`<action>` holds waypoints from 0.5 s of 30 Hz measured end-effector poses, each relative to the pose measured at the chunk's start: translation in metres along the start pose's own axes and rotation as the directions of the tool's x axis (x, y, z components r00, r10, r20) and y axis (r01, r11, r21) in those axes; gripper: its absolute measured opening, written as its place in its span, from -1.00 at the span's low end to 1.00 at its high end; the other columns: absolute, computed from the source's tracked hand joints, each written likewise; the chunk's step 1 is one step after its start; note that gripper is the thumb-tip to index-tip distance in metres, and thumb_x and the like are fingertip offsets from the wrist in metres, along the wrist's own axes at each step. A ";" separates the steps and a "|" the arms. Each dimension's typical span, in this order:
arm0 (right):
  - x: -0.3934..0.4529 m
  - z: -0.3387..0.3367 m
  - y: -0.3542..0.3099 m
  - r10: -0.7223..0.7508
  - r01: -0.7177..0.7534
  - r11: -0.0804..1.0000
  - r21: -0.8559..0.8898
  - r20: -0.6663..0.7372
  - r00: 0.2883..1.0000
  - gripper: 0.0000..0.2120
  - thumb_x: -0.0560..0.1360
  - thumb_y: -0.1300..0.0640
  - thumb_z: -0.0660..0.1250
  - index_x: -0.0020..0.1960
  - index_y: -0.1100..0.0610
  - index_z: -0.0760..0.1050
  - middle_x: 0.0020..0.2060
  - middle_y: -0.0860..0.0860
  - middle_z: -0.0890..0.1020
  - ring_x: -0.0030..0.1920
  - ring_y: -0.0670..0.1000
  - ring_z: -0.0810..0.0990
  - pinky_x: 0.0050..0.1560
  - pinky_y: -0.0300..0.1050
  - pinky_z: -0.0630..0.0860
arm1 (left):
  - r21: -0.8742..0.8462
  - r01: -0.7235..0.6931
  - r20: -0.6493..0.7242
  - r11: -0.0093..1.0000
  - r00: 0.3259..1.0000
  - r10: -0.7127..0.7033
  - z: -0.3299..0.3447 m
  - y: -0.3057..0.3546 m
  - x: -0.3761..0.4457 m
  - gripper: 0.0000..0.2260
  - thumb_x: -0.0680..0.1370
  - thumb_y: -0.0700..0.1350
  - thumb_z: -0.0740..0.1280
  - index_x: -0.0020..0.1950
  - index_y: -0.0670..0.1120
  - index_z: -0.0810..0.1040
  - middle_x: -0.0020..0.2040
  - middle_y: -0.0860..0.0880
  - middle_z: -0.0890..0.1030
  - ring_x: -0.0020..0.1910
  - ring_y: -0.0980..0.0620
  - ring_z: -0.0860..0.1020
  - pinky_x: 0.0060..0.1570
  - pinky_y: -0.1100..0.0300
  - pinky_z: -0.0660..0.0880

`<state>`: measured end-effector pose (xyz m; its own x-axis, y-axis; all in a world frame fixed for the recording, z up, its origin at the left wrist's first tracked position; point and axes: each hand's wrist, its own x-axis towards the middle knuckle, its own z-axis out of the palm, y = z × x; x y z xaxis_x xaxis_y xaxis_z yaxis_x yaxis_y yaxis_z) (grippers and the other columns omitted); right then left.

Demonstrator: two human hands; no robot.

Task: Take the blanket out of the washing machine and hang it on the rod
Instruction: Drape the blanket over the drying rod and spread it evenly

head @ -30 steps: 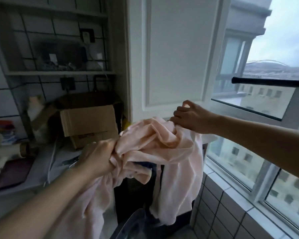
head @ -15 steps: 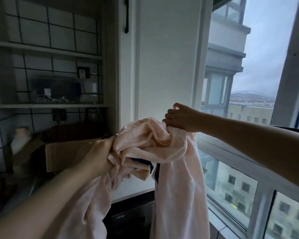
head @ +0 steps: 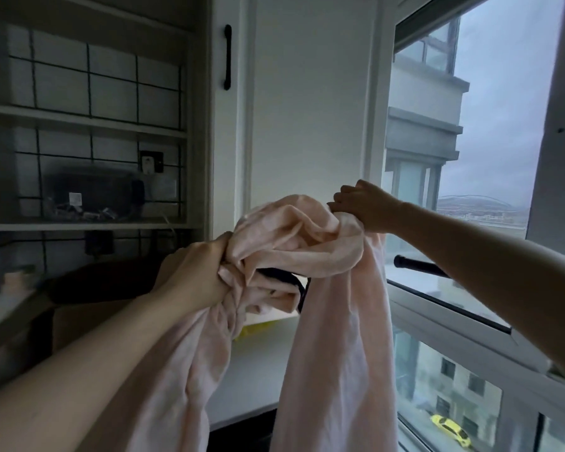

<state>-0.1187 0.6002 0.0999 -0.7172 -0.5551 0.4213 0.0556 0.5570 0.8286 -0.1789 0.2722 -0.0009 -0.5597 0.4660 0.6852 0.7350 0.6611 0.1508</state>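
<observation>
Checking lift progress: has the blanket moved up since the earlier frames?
Yes. The blanket has risen against the shelf; it was below it earlier, now level with it.

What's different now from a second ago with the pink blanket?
Both hands carried the blanket upward, so the box and counter clutter below dropped out of sight. The rod now shows just beneath the right hand. The left hand and right hand kept gripping the bunched cloth, which is not on the rod.

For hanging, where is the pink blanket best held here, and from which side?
Along its bunched top edge, from above, as the left hand and right hand grip it: the blanket hangs in two long folds, likely ready to lift over the rod.
</observation>
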 end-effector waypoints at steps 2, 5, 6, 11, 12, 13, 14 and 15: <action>-0.006 0.002 0.012 0.012 -0.012 1.000 -0.001 0.045 0.999 -0.77 0.26 0.22 0.49 -0.13 0.06 0.54 -0.34 -0.01 0.56 -0.26 0.08 0.61 -0.37 -0.08 0.49 | -0.016 -0.021 -0.008 1.000 1.000 0.020 0.004 0.007 0.009 -0.73 0.42 0.13 0.20 0.11 0.18 0.38 -0.07 0.05 0.63 -0.06 -0.12 0.61 -0.17 0.04 0.55; -0.020 0.001 0.027 0.029 -0.027 0.999 -0.032 0.071 0.997 -0.75 0.28 0.19 0.51 -0.09 0.07 0.56 -0.31 0.00 0.59 -0.22 0.08 0.62 -0.33 -0.08 0.50 | -0.040 -0.064 -0.037 0.997 0.997 0.063 0.009 0.020 0.020 -0.71 0.43 0.15 0.22 0.13 0.14 0.40 -0.06 0.02 0.64 -0.04 -0.15 0.61 -0.18 0.07 0.53; -0.024 0.000 0.032 0.033 -0.031 0.999 -0.037 0.069 0.997 -0.76 0.27 0.19 0.52 -0.09 0.07 0.57 -0.31 0.00 0.60 -0.23 0.08 0.63 -0.34 -0.08 0.51 | -0.044 -0.081 -0.047 0.996 0.996 0.079 0.011 0.025 0.024 -0.69 0.42 0.17 0.20 0.12 0.12 0.40 -0.06 0.01 0.64 -0.05 -0.15 0.61 -0.20 0.07 0.52; -0.053 -0.008 0.057 0.077 -0.059 0.990 -0.127 0.139 0.987 -0.72 0.17 0.16 0.58 -0.17 0.03 0.57 -0.37 -0.04 0.58 -0.30 0.03 0.63 -0.37 -0.16 0.47 | -0.074 -0.153 -0.091 0.985 0.985 0.146 0.018 0.052 0.044 -0.56 0.31 0.27 0.06 0.10 0.14 0.38 -0.06 0.03 0.63 -0.07 -0.15 0.61 -0.19 0.05 0.54; -0.059 -0.012 0.062 0.097 -0.071 0.986 -0.153 0.167 0.981 -0.71 0.16 0.13 0.59 -0.18 0.01 0.58 -0.37 -0.06 0.59 -0.30 0.01 0.63 -0.36 -0.17 0.46 | -0.078 -0.163 -0.095 0.984 0.983 0.155 0.018 0.058 0.049 -0.60 0.35 0.25 0.11 0.11 0.14 0.37 -0.06 0.03 0.63 -0.07 -0.15 0.61 -0.19 0.05 0.53; -0.065 -0.017 0.066 0.124 -0.089 0.979 -0.182 0.193 0.973 -0.72 0.18 0.10 0.58 -0.16 0.00 0.59 -0.36 -0.07 0.60 -0.28 0.00 0.63 -0.35 -0.17 0.46 | -0.079 -0.172 -0.101 0.982 0.981 0.164 0.018 0.064 0.054 -0.66 0.39 0.22 0.17 0.11 0.14 0.37 -0.06 0.03 0.63 -0.07 -0.15 0.61 -0.19 0.05 0.52; -0.072 -0.023 0.071 0.156 -0.113 0.972 -0.205 0.203 0.967 -0.74 0.22 0.07 0.56 -0.12 0.00 0.60 -0.31 -0.06 0.62 -0.24 0.01 0.64 -0.32 -0.15 0.48 | -0.080 -0.181 -0.109 0.980 0.979 0.172 0.017 0.070 0.058 -0.71 0.42 0.18 0.22 0.10 0.14 0.36 -0.06 0.04 0.62 -0.08 -0.14 0.60 -0.19 0.06 0.51; -0.079 -0.028 0.077 0.192 -0.144 0.963 -0.227 0.208 0.959 -0.76 0.31 0.06 0.52 -0.05 0.02 0.59 -0.24 -0.04 0.64 -0.15 0.02 0.64 -0.26 -0.11 0.50 | -0.082 -0.191 -0.122 0.978 0.976 0.181 0.015 0.078 0.062 -0.74 0.44 0.15 0.24 0.08 0.14 0.36 -0.07 0.04 0.62 -0.09 -0.15 0.60 -0.20 0.07 0.48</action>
<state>-0.0388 0.6694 0.1406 -0.8213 -0.2971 0.4870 0.3146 0.4761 0.8212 -0.1625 0.3617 0.0426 -0.3668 0.5025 0.7829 0.8572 0.5096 0.0746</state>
